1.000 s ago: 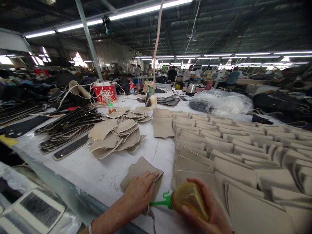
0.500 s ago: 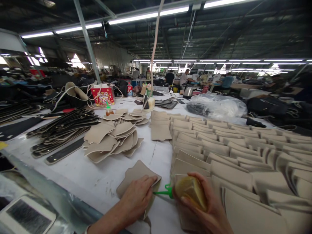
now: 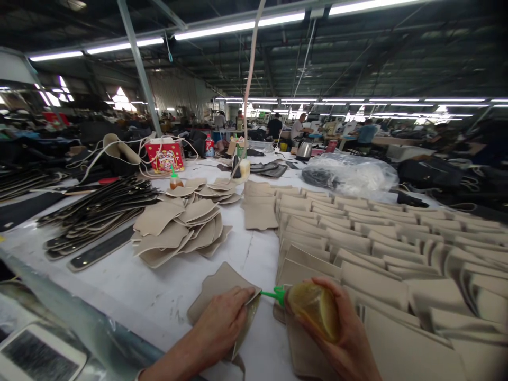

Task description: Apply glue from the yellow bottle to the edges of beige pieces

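My left hand [image 3: 227,317] is closed on a beige leather piece [image 3: 210,291] at the front of the white table, with its fingertips at the right-hand corner. The piece's right edge is lifted, and a shiny strip shows along its underside. My right hand [image 3: 345,323] is wrapped round a squeeze bottle of amber glue [image 3: 315,307], which lies tilted on its side. The bottle's thin green nozzle [image 3: 273,294] points left, its tip at the corner beside my left fingertips. My left thumb is hidden.
Rows of overlapping beige pieces [image 3: 381,254] cover the right side. A loose pile of beige pieces [image 3: 182,227] lies left of centre, beside black straps [image 3: 103,211]. Behind stand a small glue bottle [image 3: 175,181], a red box [image 3: 164,154] and a plastic bag [image 3: 353,172].
The glue bottle's nozzle tip has moved away from me along the lifted edge, up to the corner by my left fingertips. My left hand has stayed almost in place on the piece.
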The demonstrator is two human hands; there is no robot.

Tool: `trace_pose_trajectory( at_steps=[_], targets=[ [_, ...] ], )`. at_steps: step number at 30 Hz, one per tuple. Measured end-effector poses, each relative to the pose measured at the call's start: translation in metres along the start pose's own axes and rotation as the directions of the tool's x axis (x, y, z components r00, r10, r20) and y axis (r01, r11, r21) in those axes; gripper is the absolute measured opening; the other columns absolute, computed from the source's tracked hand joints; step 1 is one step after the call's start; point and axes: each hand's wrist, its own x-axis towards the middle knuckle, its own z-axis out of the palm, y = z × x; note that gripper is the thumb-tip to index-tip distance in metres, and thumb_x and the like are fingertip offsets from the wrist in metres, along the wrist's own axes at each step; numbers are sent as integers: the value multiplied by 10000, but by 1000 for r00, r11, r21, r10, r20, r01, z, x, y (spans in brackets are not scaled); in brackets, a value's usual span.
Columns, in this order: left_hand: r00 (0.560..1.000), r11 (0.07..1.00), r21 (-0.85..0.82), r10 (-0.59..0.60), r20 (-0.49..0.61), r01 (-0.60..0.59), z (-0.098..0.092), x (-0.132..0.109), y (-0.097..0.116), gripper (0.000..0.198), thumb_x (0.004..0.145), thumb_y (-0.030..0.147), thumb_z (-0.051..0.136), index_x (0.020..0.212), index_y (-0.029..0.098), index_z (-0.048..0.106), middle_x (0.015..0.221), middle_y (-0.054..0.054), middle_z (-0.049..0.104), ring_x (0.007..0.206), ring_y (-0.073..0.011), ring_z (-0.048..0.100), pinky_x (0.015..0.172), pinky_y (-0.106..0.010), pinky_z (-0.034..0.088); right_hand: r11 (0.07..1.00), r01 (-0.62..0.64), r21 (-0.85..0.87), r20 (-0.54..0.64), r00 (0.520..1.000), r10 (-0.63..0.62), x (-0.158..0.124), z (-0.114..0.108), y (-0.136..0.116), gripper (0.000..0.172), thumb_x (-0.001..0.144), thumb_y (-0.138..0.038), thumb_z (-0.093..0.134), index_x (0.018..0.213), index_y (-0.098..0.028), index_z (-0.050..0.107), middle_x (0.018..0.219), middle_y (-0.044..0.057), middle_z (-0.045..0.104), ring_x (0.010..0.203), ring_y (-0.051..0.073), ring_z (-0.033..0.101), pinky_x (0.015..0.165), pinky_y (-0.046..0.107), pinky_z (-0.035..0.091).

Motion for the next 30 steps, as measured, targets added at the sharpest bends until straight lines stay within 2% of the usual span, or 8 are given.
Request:
trace_pose_trajectory(
  at_steps=[6,12,14,16,18,20,23,30],
  targets=[
    [1000,1000,1,-2,5,2,1,1,0,441,906,189,322,1281,218,552,1187,-38,634,1099,-196,588,1013,-343,435,999,-7,-42,0,1000,7,-2,-3,6,445,798,-493,658,1165,-300,496,1137,-13,585,1010,207,570,899,285,427],
    [1000,1000,14,-22,19,22,-1,1,3,454,879,177,335,1273,214,559,1185,-42,636,1114,-211,582,1004,-356,436,966,190,-172,78,981,-179,6,-9,20,454,820,-421,673,1203,-291,469,1102,-4,613,942,174,617,812,229,496],
    [1000,1000,2,-24,20,24,-2,1,3,461,875,173,335,1275,210,561,1201,-40,632,1126,-211,577,1012,-352,429,989,93,-119,66,994,-86,-1,-7,18,461,808,-447,674,1195,-288,482,1105,-4,617,945,181,621,811,231,496],
    [1000,999,-20,-27,14,27,-3,0,3,470,878,175,333,1295,203,549,1229,-39,621,1139,-207,571,1022,-345,419,997,-81,-11,60,995,82,-11,-3,10,493,775,-498,681,1179,-279,502,1084,-4,621,930,196,621,811,244,489],
    [999,999,-39,-33,5,34,-3,0,3,467,883,185,339,1304,196,543,1247,-38,614,1150,-206,564,1032,-342,409,967,-233,105,101,970,223,-20,1,2,533,746,-530,683,1174,-266,507,1041,-2,627,892,206,625,794,259,482],
    [999,998,-52,-45,-5,45,-2,-2,3,453,888,202,353,1294,193,552,1239,-37,617,1147,-210,564,1030,-344,409,932,-321,167,158,942,296,-25,2,-4,559,729,-536,685,1180,-266,496,1003,-8,632,853,203,631,777,264,478],
    [999,996,-67,-51,-10,50,-1,-4,2,437,885,212,378,1280,188,564,1218,-38,628,1129,-211,573,1014,-339,415,914,-368,169,163,925,342,-27,3,-7,576,722,-540,684,1191,-275,480,1028,-9,624,866,207,635,789,276,471],
    [998,995,-82,-55,-20,53,-1,-4,3,444,889,199,369,1292,187,555,1243,-39,619,1138,-194,568,1027,-310,400,906,-364,217,196,925,325,-34,2,-6,556,701,-507,703,1158,-271,492,971,-23,635,815,189,636,768,254,467]
  ],
)
